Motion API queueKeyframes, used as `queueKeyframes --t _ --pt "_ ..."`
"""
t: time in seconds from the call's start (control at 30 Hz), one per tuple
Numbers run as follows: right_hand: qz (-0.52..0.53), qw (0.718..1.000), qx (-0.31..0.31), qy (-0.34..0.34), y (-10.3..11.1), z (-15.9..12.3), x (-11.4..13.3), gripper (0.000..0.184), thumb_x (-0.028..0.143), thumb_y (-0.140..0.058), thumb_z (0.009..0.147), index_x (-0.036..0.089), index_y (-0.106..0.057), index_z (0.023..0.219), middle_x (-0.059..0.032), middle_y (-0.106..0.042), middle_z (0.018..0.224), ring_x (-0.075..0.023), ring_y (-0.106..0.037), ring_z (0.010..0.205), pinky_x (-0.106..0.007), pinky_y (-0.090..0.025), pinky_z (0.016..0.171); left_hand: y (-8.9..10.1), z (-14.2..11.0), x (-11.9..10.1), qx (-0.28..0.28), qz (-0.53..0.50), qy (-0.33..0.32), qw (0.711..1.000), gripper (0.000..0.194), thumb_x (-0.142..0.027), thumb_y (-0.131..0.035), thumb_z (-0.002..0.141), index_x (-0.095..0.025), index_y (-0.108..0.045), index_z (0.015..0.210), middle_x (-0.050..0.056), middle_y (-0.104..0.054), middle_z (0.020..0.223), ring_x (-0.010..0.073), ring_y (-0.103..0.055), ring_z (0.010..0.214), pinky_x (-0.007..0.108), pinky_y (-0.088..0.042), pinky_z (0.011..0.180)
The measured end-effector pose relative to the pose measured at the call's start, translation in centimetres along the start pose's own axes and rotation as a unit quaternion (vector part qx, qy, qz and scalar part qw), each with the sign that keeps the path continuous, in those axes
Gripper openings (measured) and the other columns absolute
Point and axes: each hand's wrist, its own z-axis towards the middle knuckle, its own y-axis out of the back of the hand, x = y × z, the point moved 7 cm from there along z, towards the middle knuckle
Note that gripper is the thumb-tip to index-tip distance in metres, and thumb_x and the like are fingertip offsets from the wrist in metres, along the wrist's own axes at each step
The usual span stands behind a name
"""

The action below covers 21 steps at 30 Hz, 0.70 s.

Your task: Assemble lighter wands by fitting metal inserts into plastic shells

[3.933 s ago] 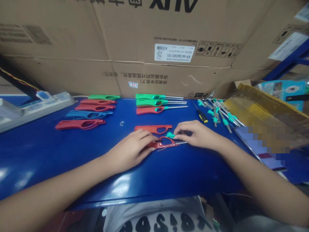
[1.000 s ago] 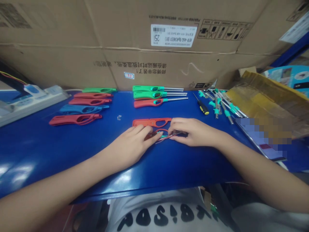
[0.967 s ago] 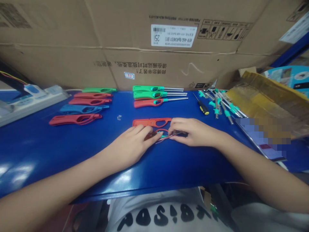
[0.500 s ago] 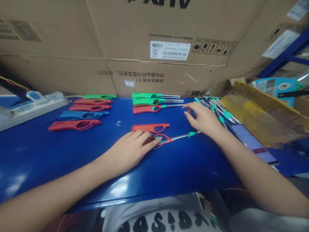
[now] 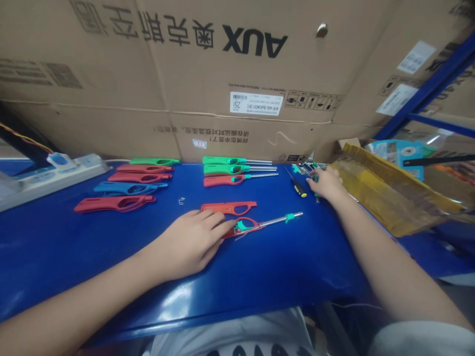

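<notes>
My left hand (image 5: 193, 240) is closed on the handle of a red gas lighter half-shell (image 5: 247, 227) lying on the blue table, its fingers hiding most of the handle. A teal trigger (image 5: 242, 226) sits in its loop. From its front runs a metal tube (image 5: 272, 222) with a teal collar (image 5: 289, 217) near the tip. Behind it lies an orange-red half-shell (image 5: 230, 208). My right hand (image 5: 326, 183) is at the pile of metal tubes with teal parts (image 5: 302, 169), thumb and fingers curled together; what they pinch is hidden.
Three lighters with tubes (image 5: 222, 181) lie at the back. Several coloured handle shells (image 5: 115, 203) are at left, near a white power strip (image 5: 55, 175). Small metal pieces (image 5: 181, 201) and a screwdriver (image 5: 299, 188) lie between. A taped cardboard box (image 5: 389, 198) stands at right; large cardboard (image 5: 166, 74) walls the back.
My right hand has let go of the tube at the red half-shell and moved right and back to the pile. My left hand stays on the handle. The view has tilted up.
</notes>
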Motion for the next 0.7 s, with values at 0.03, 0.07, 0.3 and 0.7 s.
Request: queueKeyframes --t 0.03,0.07,0.3,0.7 --pt "0.003 1.000 -0.002 0.005 -0.1 0.0 0.1 0.038 0.040 -0.059 0.087 0.020 -0.073 0.117 -0.0204 -0.057 0.123 -0.0423 -0.051 0.120 -0.057 -0.047 0.094 -0.1 0.0 0.0 0.002 -0.010 0.001 1.000 0.033 -0.023 -0.045 0.101 -0.023 -0.058 0.131 0.008 -0.069 0.114 0.0249 -0.067 0.098 0.039 -0.051 0.082" --pt "0.006 1.000 -0.004 0.012 -0.2 0.0 0.2 0.038 0.039 -0.058 0.087 0.020 -0.073 0.117 -0.0201 -0.057 0.126 -0.0420 -0.050 0.121 -0.057 -0.047 0.095 -0.2 0.0 0.1 0.003 -0.020 0.003 1.000 0.032 -0.023 -0.044 0.102 -0.023 -0.058 0.131 0.008 -0.069 0.114 0.0246 -0.067 0.099 0.039 -0.051 0.083" --pt "0.017 0.996 0.007 0.084 -0.7 0.0 1.5 0.039 0.032 -0.047 0.092 0.022 -0.071 0.121 -0.0144 -0.060 0.141 -0.0411 -0.048 0.130 -0.067 -0.037 0.106 -0.5 0.3 0.3 0.004 -0.075 0.018 0.997 0.030 -0.028 -0.041 0.105 -0.025 -0.058 0.129 0.007 -0.067 0.118 0.0243 -0.064 0.105 0.038 -0.052 0.087" --pt "0.024 0.988 -0.001 0.150 1.1 -0.5 3.0 0.035 0.032 -0.052 0.091 0.026 -0.075 0.117 -0.0100 -0.075 0.120 -0.0363 -0.061 0.122 -0.077 -0.011 0.115 -0.6 0.2 0.4 -0.010 -0.072 0.006 0.997 0.032 -0.026 -0.043 0.104 -0.024 -0.058 0.132 0.009 -0.067 0.116 0.0247 -0.065 0.104 0.038 -0.053 0.087"
